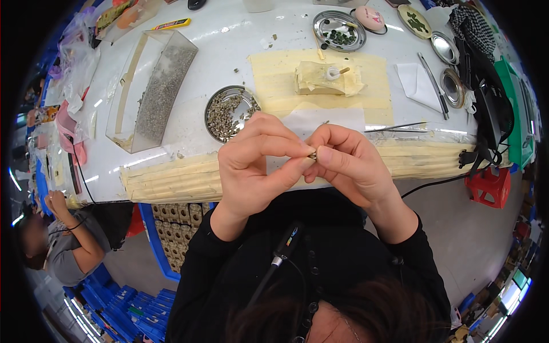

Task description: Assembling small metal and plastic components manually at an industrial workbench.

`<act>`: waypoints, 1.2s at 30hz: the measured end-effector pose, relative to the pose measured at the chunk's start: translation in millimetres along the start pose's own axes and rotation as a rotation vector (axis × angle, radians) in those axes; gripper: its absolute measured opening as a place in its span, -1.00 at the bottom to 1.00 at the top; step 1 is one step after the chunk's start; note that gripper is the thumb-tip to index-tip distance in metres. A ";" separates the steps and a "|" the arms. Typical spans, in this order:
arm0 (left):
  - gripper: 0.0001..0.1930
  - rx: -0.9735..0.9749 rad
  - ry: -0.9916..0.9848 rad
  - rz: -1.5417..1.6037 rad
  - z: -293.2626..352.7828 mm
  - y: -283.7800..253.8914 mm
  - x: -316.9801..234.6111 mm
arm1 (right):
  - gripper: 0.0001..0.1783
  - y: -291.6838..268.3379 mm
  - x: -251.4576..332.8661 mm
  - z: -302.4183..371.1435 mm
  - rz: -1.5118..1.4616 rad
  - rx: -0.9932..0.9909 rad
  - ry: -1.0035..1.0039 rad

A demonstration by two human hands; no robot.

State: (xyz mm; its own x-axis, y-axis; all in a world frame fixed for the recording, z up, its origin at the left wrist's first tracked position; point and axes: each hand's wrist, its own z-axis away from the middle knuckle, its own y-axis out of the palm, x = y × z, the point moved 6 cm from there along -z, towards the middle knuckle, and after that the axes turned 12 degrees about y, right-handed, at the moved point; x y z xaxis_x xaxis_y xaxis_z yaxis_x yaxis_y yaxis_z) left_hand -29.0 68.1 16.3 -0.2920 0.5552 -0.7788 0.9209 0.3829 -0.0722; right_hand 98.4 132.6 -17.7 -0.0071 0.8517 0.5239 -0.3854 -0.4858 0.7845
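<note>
Left hand [257, 154] is nearly closed at the tips, thumb + index pinching a small metal part [312, 155]. Right hand [354, 163] meets it from the other side w/ thumb + index also drawn in tight, so the part sits btwn both hands, over the tape-covered front edge [171, 174] of the table [229, 40]. Exact shape? Can't tell: too small, & fingertips hide most of it.

From where I stand, good handling here = light, even pressure, tips only. Prob. best to let one hand steady the part while the other does the fine adjusting, b/c if both push at once, it could twist or pop out. Wrists low & forearms steady should help too. Being so near the edge, a slip might drop it off the table, so working a bit farther in, above the white paper [349, 117], seems safer & easier to see against.

Round metal dish [246, 106] w/ loose metal pieces [222, 114] is just beyond the left hand; careful w/ the knuckles, a bump could spill it. Clear box [123, 86] of grey bits stands farther left, tape-wrapped block [329, 83] ahead, well clear of the fingers.
</note>
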 end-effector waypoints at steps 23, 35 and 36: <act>-0.72 0.067 0.303 -0.621 -5.4 6.4 -33.4 | -0.90 12.2 18.1 13.4 0.482 -0.236 -0.538; -0.77 -0.010 -0.019 0.039 2.6 -0.5 1.8 | -0.86 -0.1 -1.2 -3.4 0.039 0.032 -0.013; -0.76 -0.007 -0.014 0.021 2.5 -0.7 1.6 | -0.86 1.2 -3.5 -3.6 -0.013 0.061 0.034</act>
State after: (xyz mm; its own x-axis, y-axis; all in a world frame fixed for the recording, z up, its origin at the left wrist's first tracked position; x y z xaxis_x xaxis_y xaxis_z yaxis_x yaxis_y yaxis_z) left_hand -29.4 66.9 13.5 -0.2684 0.5527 -0.7890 0.9252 0.3760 -0.0513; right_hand 94.7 129.8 -19.8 -0.0347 0.8636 0.5031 -0.3285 -0.4853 0.8103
